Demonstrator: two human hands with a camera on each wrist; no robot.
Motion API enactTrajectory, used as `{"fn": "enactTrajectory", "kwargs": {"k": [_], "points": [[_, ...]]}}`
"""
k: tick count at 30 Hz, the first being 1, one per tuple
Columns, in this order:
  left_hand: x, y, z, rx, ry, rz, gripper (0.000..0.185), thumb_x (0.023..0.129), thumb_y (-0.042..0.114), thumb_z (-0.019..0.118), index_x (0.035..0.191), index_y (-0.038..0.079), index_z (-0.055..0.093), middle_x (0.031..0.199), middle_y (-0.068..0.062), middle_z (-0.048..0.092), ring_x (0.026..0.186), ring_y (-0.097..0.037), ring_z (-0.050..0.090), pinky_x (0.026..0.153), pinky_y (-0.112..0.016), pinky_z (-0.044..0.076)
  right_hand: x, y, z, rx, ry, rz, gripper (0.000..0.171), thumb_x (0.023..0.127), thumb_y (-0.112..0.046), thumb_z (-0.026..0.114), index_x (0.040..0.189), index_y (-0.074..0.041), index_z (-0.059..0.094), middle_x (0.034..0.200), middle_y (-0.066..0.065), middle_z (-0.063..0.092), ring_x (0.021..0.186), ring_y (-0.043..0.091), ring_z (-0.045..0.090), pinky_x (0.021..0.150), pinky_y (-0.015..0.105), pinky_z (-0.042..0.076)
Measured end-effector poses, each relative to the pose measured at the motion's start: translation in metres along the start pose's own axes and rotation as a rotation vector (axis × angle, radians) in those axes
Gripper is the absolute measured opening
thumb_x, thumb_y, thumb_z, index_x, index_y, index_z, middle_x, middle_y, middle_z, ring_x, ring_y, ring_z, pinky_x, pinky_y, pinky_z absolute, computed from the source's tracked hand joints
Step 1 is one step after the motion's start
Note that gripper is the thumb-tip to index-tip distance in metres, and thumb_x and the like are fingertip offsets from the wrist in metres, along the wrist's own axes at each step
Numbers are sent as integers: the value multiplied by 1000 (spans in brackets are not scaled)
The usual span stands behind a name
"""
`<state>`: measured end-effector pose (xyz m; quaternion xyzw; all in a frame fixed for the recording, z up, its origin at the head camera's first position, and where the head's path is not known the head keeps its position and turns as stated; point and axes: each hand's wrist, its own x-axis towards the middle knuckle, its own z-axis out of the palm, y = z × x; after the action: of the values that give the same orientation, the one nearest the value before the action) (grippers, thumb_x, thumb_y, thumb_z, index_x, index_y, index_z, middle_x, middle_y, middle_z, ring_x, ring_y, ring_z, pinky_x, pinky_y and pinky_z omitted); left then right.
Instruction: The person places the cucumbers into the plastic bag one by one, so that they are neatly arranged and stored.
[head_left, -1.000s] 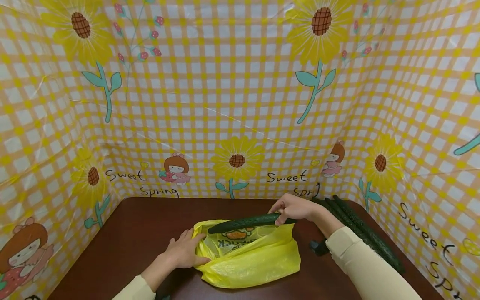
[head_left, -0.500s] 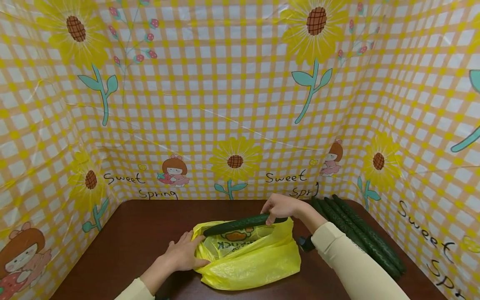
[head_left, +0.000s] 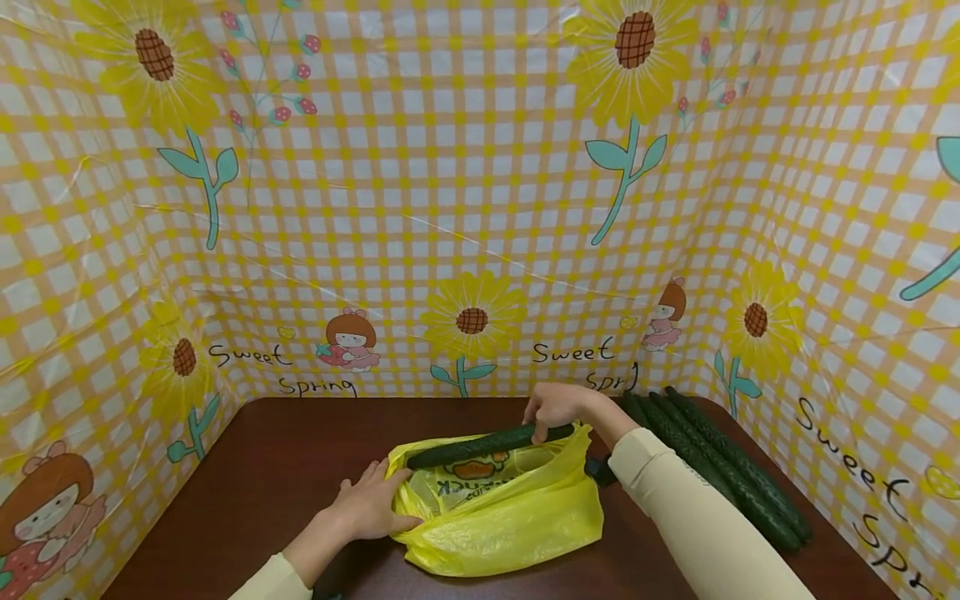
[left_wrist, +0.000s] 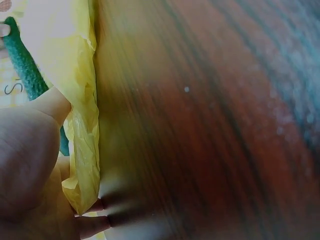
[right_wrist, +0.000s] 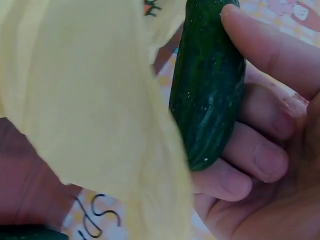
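A yellow plastic bag (head_left: pixel 517 525) lies on its side on the table, its mouth spread toward the left. My left hand (head_left: pixel 367 504) is at that mouth, with thumb and forefinger reaching apart over its edge; other fingers lie outside. Inside the bag's upper part, along the printed panel, lies a long green cucumber (head_left: pixel 472 447). My right hand (head_left: pixel 558 406) pinches its right end from above. In the right wrist view, the thumb and curled fingers grip the rounded end of the cucumber (right_wrist: pixel 207 90) beside pale bag plastic. The left wrist view shows part of the cucumber (left_wrist: pixel 25 65) behind my hand.
Several more cucumbers (head_left: pixel 712 458) lie side by side at the table's right, beyond my right forearm. The dark brown table (head_left: pixel 292 442) is enclosed at the back and sides by a checked, flower-printed cloth (head_left: pixel 405 208).
My right hand has moved left and slightly up with the cucumber, which sits further into the bag's mouth. The bag's right edge now rises toward the cucumber's end. My left hand stays at the mouth.
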<state>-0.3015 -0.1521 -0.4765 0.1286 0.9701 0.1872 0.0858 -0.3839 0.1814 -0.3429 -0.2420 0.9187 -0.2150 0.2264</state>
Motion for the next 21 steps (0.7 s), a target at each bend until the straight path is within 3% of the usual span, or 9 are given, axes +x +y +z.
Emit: {"fn": "enactTrajectory", "kwargs": {"k": [3, 7, 10, 12, 14, 16, 18, 20, 21], "points": [[-2, 3, -3, -2, -1, 3, 82, 82, 67, 72, 146, 21, 51, 161, -25, 29, 149, -47, 27, 104, -82, 19, 4, 7, 5, 8, -1, 13, 25, 86, -2, 75, 111, 4, 75, 126, 18, 69, 55, 8, 21, 59, 28, 31], [-6, 7, -7, -14, -3, 5, 76, 82, 62, 74, 144, 23, 53, 160, -26, 30, 148, -48, 28, 104, -82, 20, 8, 14, 12, -6, 2, 19, 32, 86, -2, 75, 117, 4, 73, 127, 19, 68, 70, 16, 58, 67, 29, 47], [-7, 6, -8, -20, -5, 7, 76, 83, 61, 74, 145, 23, 52, 160, -25, 30, 148, -47, 27, 104, -82, 20, 11, 18, 17, -19, 8, 34, 34, 86, -1, 75, 120, 5, 72, 129, 19, 67, 106, 26, 67, 75, 32, 52], [-6, 5, -7, -22, -10, 9, 77, 84, 62, 73, 146, 23, 51, 161, -25, 29, 149, -47, 26, 104, -82, 18, 13, 21, 20, -23, 9, 54, 35, 87, -1, 74, 122, 5, 70, 130, 18, 67, 88, 20, 66, 68, 30, 49], [-5, 3, -4, -21, -16, 10, 78, 85, 63, 71, 148, 24, 49, 163, -24, 27, 150, -46, 24, 105, -82, 17, 16, 25, 24, -32, 7, 81, 37, 89, -2, 73, 125, 3, 69, 130, 17, 67, 62, 11, 47, 58, 28, 36], [-5, 2, -3, -17, -20, 17, 79, 84, 65, 70, 149, 24, 48, 163, -23, 26, 150, -46, 24, 105, -82, 16, 18, 29, 28, -37, 7, 96, 37, 90, -2, 73, 126, 2, 69, 131, 16, 67, 57, 10, 30, 56, 29, 29], [-5, 2, -3, -22, -19, 21, 79, 84, 64, 71, 149, 24, 49, 163, -23, 26, 150, -46, 24, 105, -82, 16, 20, 32, 31, -53, -1, 85, 37, 90, -2, 72, 126, 3, 69, 131, 17, 67, 57, 10, 43, 56, 27, 37], [-6, 2, -5, -23, -17, 26, 79, 84, 63, 72, 148, 23, 49, 162, -24, 27, 150, -46, 25, 105, -82, 17, 21, 37, 35, -59, -9, 70, 35, 90, -2, 72, 125, 3, 69, 131, 18, 67, 82, 19, 66, 70, 31, 53], [-7, 3, -5, -22, -16, 28, 78, 84, 63, 72, 148, 23, 50, 162, -24, 28, 150, -46, 25, 104, -82, 17, 21, 39, 36, -69, -15, 54, 35, 90, -2, 72, 124, 4, 69, 130, 18, 67, 100, 26, 69, 82, 36, 56]]}}
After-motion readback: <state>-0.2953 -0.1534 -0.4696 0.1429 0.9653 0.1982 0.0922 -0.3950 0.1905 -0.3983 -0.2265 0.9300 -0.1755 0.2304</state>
